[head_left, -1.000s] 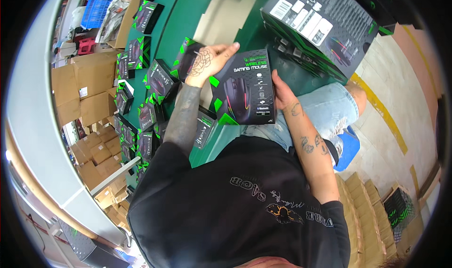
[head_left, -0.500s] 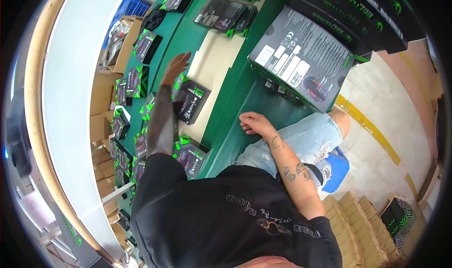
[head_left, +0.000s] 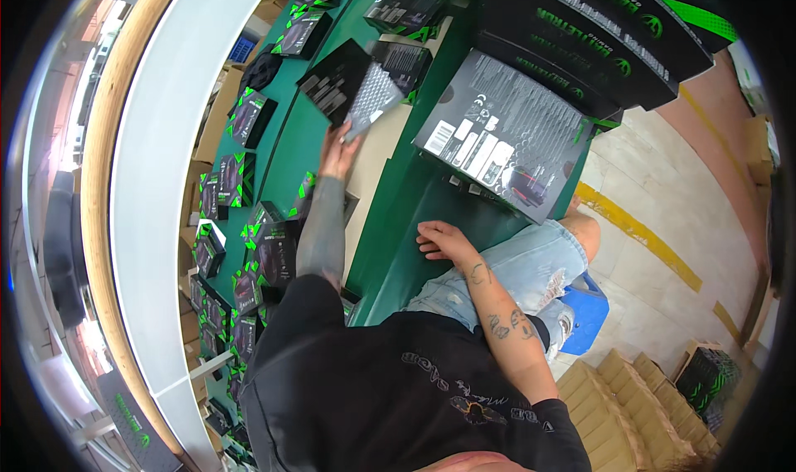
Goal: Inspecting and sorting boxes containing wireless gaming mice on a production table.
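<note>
My left hand (head_left: 337, 153) reaches over the green table and grips the lower edge of a black box (head_left: 333, 78). The box is tilted, with white label patches on one face and a grey honeycomb pattern on another. Just behind it, another dark box (head_left: 406, 64) lies on the cream strip. My right hand (head_left: 445, 242) hovers by the table edge near my knee, its fingers loosely bent and nothing visible in them. Beyond that hand sits a large black carton (head_left: 506, 132) with white labels on top. My left forearm hides part of the table.
Several black-and-green boxes (head_left: 251, 117) line the green table (head_left: 286, 136) on the left. Larger black cartons (head_left: 572, 37) stand at the far right. A white rail with wooden edge (head_left: 98, 190) curves along the left. A blue stool (head_left: 586, 314) and brown cardboard (head_left: 605, 406) are at lower right.
My left hand has moved farther out and right and now holds a tilted black box. The right hand has barely moved. The whole view has shifted slightly.
</note>
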Demonstrator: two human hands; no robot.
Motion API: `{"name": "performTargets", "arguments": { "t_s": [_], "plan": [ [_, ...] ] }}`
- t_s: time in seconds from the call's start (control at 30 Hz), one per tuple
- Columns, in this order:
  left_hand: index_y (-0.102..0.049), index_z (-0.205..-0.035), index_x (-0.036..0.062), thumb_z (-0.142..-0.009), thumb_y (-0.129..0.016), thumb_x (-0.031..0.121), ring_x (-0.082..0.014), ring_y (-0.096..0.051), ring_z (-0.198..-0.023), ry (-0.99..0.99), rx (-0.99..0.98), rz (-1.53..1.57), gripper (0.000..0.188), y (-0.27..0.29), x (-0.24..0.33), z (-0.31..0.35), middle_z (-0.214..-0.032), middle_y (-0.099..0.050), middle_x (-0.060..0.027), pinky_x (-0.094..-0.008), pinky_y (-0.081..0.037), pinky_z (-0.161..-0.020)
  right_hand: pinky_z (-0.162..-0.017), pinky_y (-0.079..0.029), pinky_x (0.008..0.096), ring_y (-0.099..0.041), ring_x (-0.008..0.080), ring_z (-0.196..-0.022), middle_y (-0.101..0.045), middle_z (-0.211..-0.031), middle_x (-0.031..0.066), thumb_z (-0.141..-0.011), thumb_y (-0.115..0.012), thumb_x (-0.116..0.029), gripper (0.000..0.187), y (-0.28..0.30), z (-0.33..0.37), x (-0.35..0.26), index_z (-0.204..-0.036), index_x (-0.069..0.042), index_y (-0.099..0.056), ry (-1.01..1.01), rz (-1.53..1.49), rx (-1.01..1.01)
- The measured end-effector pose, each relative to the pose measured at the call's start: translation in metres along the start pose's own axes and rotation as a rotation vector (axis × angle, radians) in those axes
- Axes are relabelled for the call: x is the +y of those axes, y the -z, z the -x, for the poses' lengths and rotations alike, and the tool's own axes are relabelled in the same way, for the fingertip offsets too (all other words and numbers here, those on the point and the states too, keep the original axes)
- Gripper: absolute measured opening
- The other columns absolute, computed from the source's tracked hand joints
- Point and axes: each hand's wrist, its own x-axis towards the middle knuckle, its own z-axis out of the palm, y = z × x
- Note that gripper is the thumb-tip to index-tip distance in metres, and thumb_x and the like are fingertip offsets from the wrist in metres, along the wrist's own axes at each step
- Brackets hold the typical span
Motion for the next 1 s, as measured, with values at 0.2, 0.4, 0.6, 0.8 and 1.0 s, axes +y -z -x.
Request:
{"name": "performTargets", "arguments": {
  "t_s": [0.2, 0.4, 0.6, 0.8, 1.0],
  "plan": [
    [-0.051, -0.111, 0.0106, -0.066, -0.060, -0.010, -0.0209, -0.049, -0.108, 0.035, -0.067, 0.065, 0.050, 0.044, 0.029, 0.117, -0.126, -0.043, -0.0081, -0.0393, -0.042, -0.094, -0.080, -0.048, 0.0355, -0.057, 0.0251, -0.095, -0.054, -0.112, 0.0115, -0.082, -0.043, -0.060, 0.068, 0.000, 0.006, -0.004, -0.123, -0.006, -0.043, 0.010, -0.433, -0.425],
    [-0.056, -0.088, 0.0066, -0.051, -0.045, -0.021, -0.0232, -0.038, -0.120, -0.176, -0.576, -0.396, 0.047, 0.021, 0.011, 0.177, -0.134, -0.036, -0.0110, -0.0317, -0.034, -0.096, -0.085, -0.048, 0.0399, -0.058, 0.0280, -0.097, -0.057, -0.110, 0.0130, -0.081, -0.049, -0.047, 0.060, 0.006, 0.010, 0.003, -0.124, -0.006, -0.042, -0.002, -0.866, -0.507],
    [-0.056, -0.110, -0.0010, -0.068, -0.042, 0.005, -0.0203, -0.050, -0.106, 0.032, -0.338, -0.440, 0.044, -0.026, 0.030, 0.159, -0.114, -0.055, -0.0132, -0.0281, -0.038, -0.091, -0.080, -0.051, 0.0351, -0.061, 0.0211, -0.090, -0.058, -0.104, 0.0103, -0.076, -0.057, -0.018, 0.049, 0.007, 0.011, 0.003, -0.121, -0.005, -0.041, 0.255, -0.826, -0.413],
    [-0.061, -0.102, 0.0053, -0.087, -0.055, 0.025, -0.0267, -0.048, -0.108, -0.610, -0.235, -1.137, 0.026, -0.069, -0.004, 0.159, -0.112, -0.052, -0.0140, -0.0337, -0.037, -0.092, -0.079, -0.051, 0.0321, -0.059, 0.0169, -0.091, -0.058, -0.103, 0.0072, -0.081, -0.057, -0.045, 0.054, 0.011, 0.000, 0.017, -0.115, -0.004, -0.045, 0.243, -0.744, -0.299],
    [-0.061, -0.091, 0.0050, -0.088, -0.054, 0.027, -0.0260, -0.047, -0.108, -0.668, -0.255, -0.903, 0.023, -0.075, 0.008, 0.166, -0.116, -0.049, -0.0138, -0.0350, -0.034, -0.093, -0.081, -0.049, 0.0297, -0.058, 0.0143, -0.093, -0.058, -0.104, 0.0066, -0.077, -0.058, -0.050, 0.062, 0.009, 0.006, 0.018, -0.117, -0.004, -0.044, 0.311, -0.609, -0.299]
  ]
}}
